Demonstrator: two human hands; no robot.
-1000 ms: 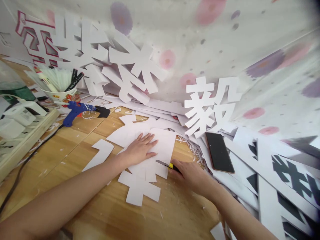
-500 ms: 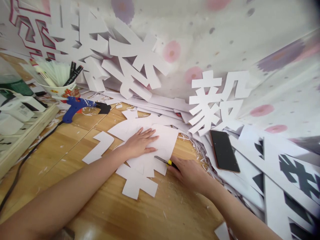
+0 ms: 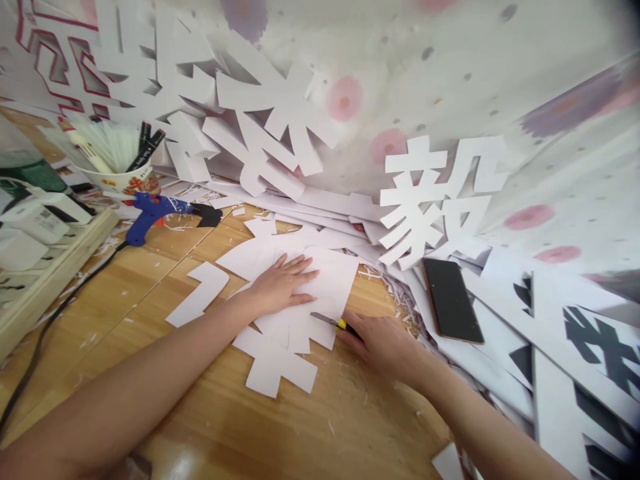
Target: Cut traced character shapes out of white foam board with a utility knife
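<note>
My left hand lies flat with fingers spread on a white sheet in the middle of the wooden table. To its right, my right hand is closed around a yellow and black utility knife, its blade out and pointing left over the lower part of the sheet. Whether the blade tip touches the paper I cannot tell. A white cut-out piece sticks out below the sheet, and a separate angular white piece lies to the left, beside my left forearm.
A blue glue gun with a black cord, a cup of pens and glue sticks, and a power strip are at the left. A phone lies on papers at the right. Cut-out characters lean along the back.
The view has shifted very slightly, so the things at the right appear a little further right. Both hands hold nearly the same pose, with the knife still in my right hand.
</note>
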